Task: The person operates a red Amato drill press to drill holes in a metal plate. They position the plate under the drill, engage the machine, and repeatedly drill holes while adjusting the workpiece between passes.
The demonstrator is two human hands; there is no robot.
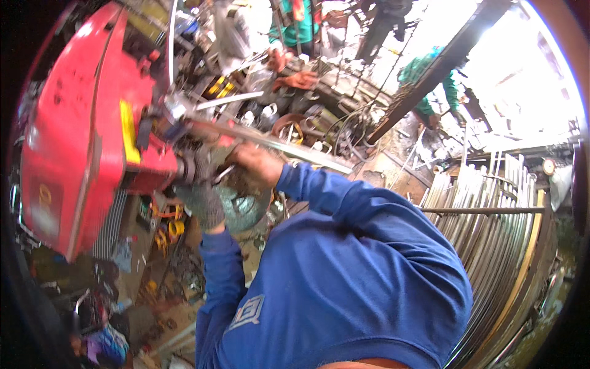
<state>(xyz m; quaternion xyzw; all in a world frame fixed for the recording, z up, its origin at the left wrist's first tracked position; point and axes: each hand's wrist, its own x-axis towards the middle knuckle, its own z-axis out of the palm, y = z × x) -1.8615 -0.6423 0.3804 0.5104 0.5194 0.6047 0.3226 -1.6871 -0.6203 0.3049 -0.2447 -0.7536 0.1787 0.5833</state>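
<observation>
Where red machine (74,132) stands at left, gloved left hand (206,203) sits at its spindle (185,167), closure unclear; bare right hand (259,165), half-curled beside metal bar (307,152), hold too blurred to tell.

The machine (67,129) is coated in glossy paint; the glove (208,207) is knitted from rough cloth, the shirt (350,283) made of matt cloth, the tubes (479,246) of shiny metal.
</observation>
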